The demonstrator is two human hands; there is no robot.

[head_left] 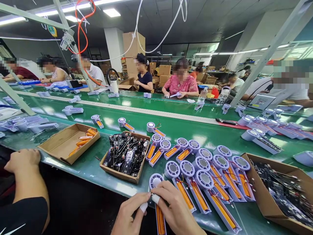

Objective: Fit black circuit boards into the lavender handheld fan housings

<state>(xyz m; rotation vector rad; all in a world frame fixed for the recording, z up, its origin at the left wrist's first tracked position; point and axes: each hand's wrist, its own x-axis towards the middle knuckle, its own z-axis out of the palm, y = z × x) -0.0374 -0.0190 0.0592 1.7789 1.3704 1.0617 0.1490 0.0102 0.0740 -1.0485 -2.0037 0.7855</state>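
At the bottom middle, my left hand (pixel 132 212) and my right hand (pixel 174 207) meet fingertip to fingertip, both closed in a pinch. A tiny part sits between the fingertips, too small to name; white covers wrap both thumbs. Just beneath the hands lies a lilac handheld fan (pixel 156 179), its round head partly behind my right fingers. An orange battery (pixel 160 220) with thin wires shows in its open handle. Close by on the right, several similar open fans (pixel 205 179) with orange batteries lie in a cluster.
Circuit boards fill a cardboard tray (pixel 136 179) left of the fans and a box (pixel 262 204) at right. Another tray (pixel 56 155) holds a few orange batteries. A neighbour's arm (pixel 28 176) rests on the left edge. Across the green belt (pixel 181 133), several people sit working.
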